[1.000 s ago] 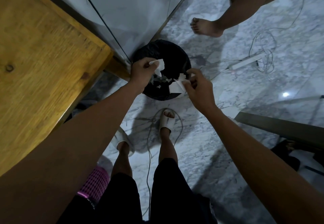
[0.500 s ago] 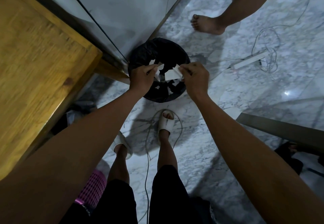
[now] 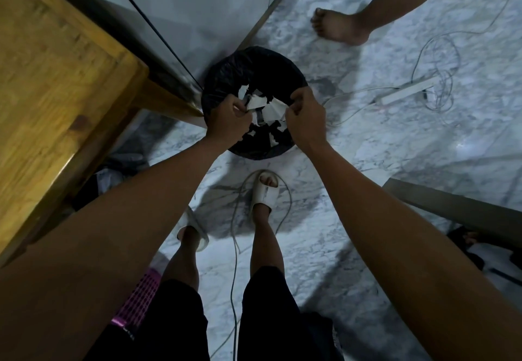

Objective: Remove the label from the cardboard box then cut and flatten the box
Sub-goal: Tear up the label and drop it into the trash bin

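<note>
A person stands on a pale marble floor [image 3: 353, 247], looking down at their own two bare arms reaching over a round bin lined with a black bag [image 3: 226, 75]. The left hand [image 3: 228, 120] is closed, its fingertips pinching a torn white piece of label [image 3: 257, 102]. The right hand [image 3: 305, 119] is also closed, pinching a second white piece [image 3: 274, 110] just beside the first. Both pieces hang above the bin's open mouth, near its front rim, and more white scraps [image 3: 272, 140] lie inside the bag. The bin stands against a grey wall panel [image 3: 197, 7], close to the corner of a wooden table [image 3: 56, 78]. The cardboard box is not in view. Another person's bare foot [image 3: 339, 26] rests beyond the bin.
</note>
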